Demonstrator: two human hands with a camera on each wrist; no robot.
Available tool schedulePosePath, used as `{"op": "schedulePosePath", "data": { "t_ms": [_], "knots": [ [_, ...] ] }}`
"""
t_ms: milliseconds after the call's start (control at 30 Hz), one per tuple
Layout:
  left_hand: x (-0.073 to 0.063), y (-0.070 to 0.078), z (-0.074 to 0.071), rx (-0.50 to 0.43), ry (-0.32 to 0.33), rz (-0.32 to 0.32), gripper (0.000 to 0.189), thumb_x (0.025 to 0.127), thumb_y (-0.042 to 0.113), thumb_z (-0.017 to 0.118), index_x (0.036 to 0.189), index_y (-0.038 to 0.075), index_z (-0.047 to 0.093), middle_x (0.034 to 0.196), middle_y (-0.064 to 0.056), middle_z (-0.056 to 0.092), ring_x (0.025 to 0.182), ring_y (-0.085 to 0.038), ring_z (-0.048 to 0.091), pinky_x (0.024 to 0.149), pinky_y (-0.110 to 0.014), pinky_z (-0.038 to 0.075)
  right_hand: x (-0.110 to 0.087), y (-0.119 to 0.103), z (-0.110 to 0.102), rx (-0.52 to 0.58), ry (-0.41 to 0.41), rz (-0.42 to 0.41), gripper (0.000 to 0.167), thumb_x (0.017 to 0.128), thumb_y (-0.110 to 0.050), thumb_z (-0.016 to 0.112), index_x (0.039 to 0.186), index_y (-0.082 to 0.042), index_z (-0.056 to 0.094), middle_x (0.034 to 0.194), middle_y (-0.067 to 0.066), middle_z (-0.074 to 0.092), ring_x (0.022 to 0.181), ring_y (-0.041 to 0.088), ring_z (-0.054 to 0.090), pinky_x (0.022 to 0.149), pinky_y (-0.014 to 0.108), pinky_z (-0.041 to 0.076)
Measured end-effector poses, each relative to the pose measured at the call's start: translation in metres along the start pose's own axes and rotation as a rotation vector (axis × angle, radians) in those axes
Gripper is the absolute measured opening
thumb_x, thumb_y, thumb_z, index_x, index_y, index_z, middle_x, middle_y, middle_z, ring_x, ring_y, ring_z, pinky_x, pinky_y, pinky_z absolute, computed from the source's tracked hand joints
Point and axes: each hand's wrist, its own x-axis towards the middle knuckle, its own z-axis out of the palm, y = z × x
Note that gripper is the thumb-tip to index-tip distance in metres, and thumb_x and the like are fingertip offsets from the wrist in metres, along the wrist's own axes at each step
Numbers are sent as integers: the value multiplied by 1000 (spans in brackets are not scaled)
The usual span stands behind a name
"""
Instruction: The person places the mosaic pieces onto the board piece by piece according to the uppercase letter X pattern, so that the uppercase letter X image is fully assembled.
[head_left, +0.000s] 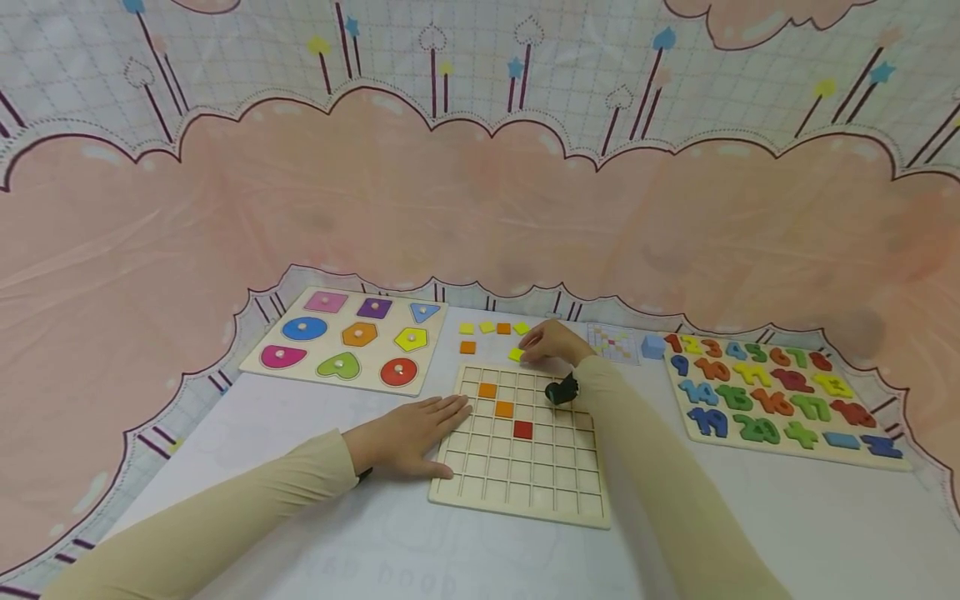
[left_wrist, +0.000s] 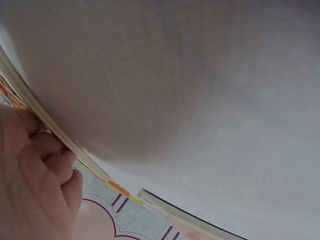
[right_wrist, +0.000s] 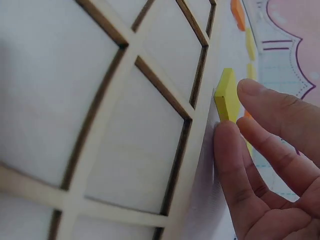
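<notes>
A square wooden grid board lies on the table, with two orange tiles and a red tile set in a diagonal line of its cells. My left hand rests on the board's left edge, fingers stretched out over the rim; its fingertips show against that edge in the left wrist view. Just beyond the board's far edge, my right hand has its thumb and fingers around a yellow square tile. In the head view that tile lies low, close to the tabletop.
Several loose yellow and orange tiles lie behind the board. A shape puzzle stands back left, a number puzzle right. A patterned card and a blue block lie between board and number puzzle.
</notes>
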Motion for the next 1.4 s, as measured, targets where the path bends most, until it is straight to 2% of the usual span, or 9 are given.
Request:
{"op": "schedulePosePath", "data": {
  "t_ms": [200,300,667,967,1167,1400],
  "knots": [
    [1,1,0,-10,-5,-3,92,85,68,44,152,12,15,159,-5,16,147,-21,17,118,-38,23,4,-2,1,3,-34,-42,32,81,-10,73,111,0,68,107,13,69,84,13,57,88,28,50],
    [0,1,-1,-7,-4,-2,92,85,68,44,152,12,15,159,-5,16,147,-21,18,118,-37,23,5,-3,3,4,-30,-28,32,80,-8,73,111,-1,68,107,12,68,84,13,54,87,26,49],
    [-1,2,-1,-1,-3,-4,91,85,68,44,152,12,16,159,-5,16,147,-21,18,118,-38,23,8,-4,8,-20,30,-20,28,76,-3,75,104,1,70,92,8,67,75,10,52,70,20,47],
    [0,2,-2,-1,-6,-9,92,86,68,43,152,11,14,159,-5,15,147,-21,17,118,-38,23,10,-5,8,-27,52,-51,25,75,0,75,99,4,70,88,10,68,75,13,55,70,22,50],
    [-1,2,-3,-7,-12,-14,91,86,67,44,152,11,14,159,-5,14,147,-21,16,118,-38,22,8,-4,7,-19,51,-39,25,74,2,75,99,5,70,83,7,66,71,12,52,67,21,48],
    [-1,2,-3,-7,-11,-14,91,86,67,44,152,11,14,159,-5,15,147,-21,16,118,-37,22,7,-1,6,-20,44,-41,25,75,1,74,99,4,70,87,9,67,72,12,54,68,21,49]
  ]
}}
